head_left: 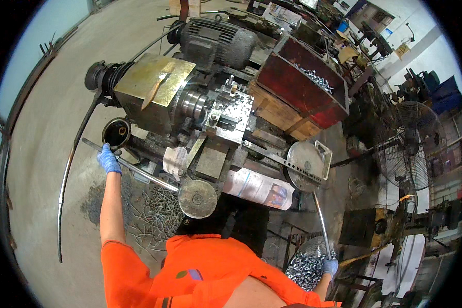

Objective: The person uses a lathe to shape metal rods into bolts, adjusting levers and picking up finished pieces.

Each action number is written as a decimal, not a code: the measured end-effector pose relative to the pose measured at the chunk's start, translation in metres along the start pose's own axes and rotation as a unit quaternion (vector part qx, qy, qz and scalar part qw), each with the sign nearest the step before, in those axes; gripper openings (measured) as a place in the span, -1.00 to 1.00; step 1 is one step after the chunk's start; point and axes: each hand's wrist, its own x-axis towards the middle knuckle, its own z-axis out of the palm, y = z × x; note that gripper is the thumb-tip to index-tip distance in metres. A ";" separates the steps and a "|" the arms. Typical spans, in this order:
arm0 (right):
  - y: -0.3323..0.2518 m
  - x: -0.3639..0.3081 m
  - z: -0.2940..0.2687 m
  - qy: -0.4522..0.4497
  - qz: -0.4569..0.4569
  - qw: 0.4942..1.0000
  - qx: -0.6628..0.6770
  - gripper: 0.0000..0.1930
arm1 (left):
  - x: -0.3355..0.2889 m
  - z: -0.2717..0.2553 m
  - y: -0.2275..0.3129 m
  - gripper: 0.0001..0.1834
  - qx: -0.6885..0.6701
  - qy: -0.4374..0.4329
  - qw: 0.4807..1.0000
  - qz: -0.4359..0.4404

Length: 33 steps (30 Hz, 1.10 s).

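My left hand, in a blue glove, is closed around a long metal lever. That lever runs down to a round disc at the front of a lathe-like machine. At lower right my right hand, also blue-gloved, grips the lower end of a second lever, which hangs from a larger disc. Between the two levers sits the machine's greasy metal slide, facing a shiny round chuck. Whether a workpiece is in the chuck is too small to tell.
A bin of small metal parts stands beside my right hand. Shavings litter the floor at left. A brush lies on the brass-coloured cover. Behind are a motor, a red box and, rightward, a fan.
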 end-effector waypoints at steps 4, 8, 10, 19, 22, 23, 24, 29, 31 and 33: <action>-0.004 0.002 0.000 -0.009 0.006 0.999 -0.031 -0.57 | 0.003 -0.005 -0.003 -0.83 0.004 -0.003 1.000 0.004; 0.023 0.021 0.033 0.042 0.001 0.999 -0.006 -0.61 | -0.004 0.004 0.000 -0.83 0.000 -0.002 1.000 0.006; 0.026 0.024 0.038 0.047 0.014 0.999 -0.010 -0.62 | -0.007 0.004 0.003 -0.83 0.000 -0.003 1.000 0.007; 0.012 0.008 0.020 0.010 0.030 0.999 -0.018 -0.60 | 0.000 0.001 -0.003 -0.81 -0.012 -0.003 1.000 0.020; -0.002 -0.002 0.006 -0.006 0.056 0.998 -0.020 -0.57 | -0.001 0.000 -0.002 -0.82 -0.010 0.007 1.000 0.004; -0.001 -0.003 0.006 -0.004 0.057 0.998 -0.016 -0.56 | 0.000 0.001 -0.003 -0.82 -0.012 0.005 1.000 0.004; 0.000 -0.003 0.006 -0.003 0.059 0.998 -0.013 -0.56 | 0.002 0.001 -0.004 -0.82 -0.013 0.004 1.000 0.004; -0.007 -0.012 -0.006 -0.025 0.041 0.999 -0.004 -0.54 | 0.002 0.000 -0.003 -0.84 -0.014 0.003 1.000 0.003; -0.007 -0.014 -0.009 -0.029 0.035 0.999 -0.001 -0.54 | 0.002 0.001 -0.004 -0.85 -0.012 0.006 1.000 0.000; -0.002 -0.011 -0.002 -0.039 0.046 0.998 -0.003 -0.54 | 0.000 0.004 -0.001 -0.85 -0.022 0.003 1.000 0.003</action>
